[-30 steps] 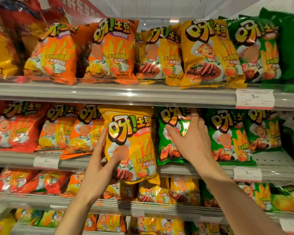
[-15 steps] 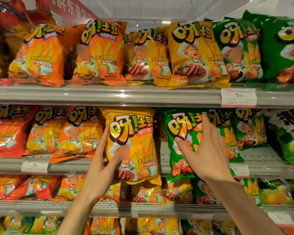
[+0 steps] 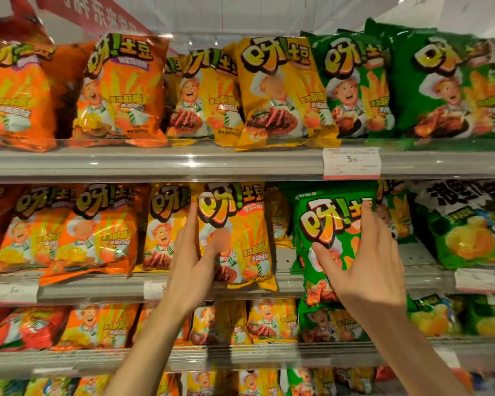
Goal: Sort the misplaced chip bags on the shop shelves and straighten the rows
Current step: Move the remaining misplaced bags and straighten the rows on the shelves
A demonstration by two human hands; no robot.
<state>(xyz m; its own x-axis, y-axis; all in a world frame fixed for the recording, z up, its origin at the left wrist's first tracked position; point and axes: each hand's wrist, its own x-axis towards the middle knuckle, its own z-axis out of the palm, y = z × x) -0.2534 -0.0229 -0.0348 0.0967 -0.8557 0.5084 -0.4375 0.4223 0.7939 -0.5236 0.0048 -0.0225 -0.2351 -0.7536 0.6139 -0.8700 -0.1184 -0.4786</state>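
Both hands up at the middle shelf [image 3: 97,290]. Left hand [image 3: 189,270] grips a yellow chip bag [image 3: 240,238] by its left edge: thumb across the front, fingers [image 3: 189,224] running up behind the side. Bag stands upright, its bottom just over the shelf's front edge, w/ more yellow bags [image 3: 163,224] right beside it on the left.

Right hand [image 3: 363,267] holds a green chip bag [image 3: 326,224]: thumb pressed on the front, fingers wrapped round the right side near the top. This bag hangs lower than its neighbours, its bottom corner dipping below the front edge of the middle shelf, over the bags on the shelf beneath. Behind it, more green bags [image 3: 395,212], partly hidden.

Middle shelf, left end to right: red, then orange bags [image 3: 97,232], yellow, green, then a different green pack [image 3: 469,230] at the right end. Top shelf [image 3: 183,164]: orange, yellow, green rows, price tag [image 3: 351,162] on the front rail toward the right.
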